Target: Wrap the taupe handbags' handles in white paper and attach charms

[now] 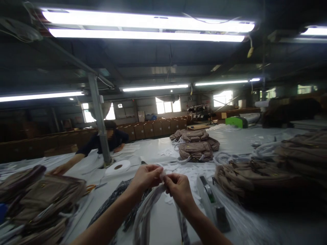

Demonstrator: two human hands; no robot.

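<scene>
My left hand (147, 176) and my right hand (178, 190) meet in front of me over the table. Both pinch a pale wrapped bag strap (146, 211) near its top; white wrapping shows between my fingertips. From there the strap hangs down in a loop toward the bottom edge, where its lower part leaves the view. Right of my right hand stands a grey tape dispenser (213, 202). A dark speckled cloth (112, 200) lies under and beside my left forearm, partly hidden by it.
Brown bags lie in piles at the left (51, 197), the right (255, 170) and mid-table (195, 149). Orange-handled scissors (90, 189) and a white roll (118, 167) sit left of me. Beyond a metal post (98, 119), a co-worker (94, 143) reaches toward the left bags.
</scene>
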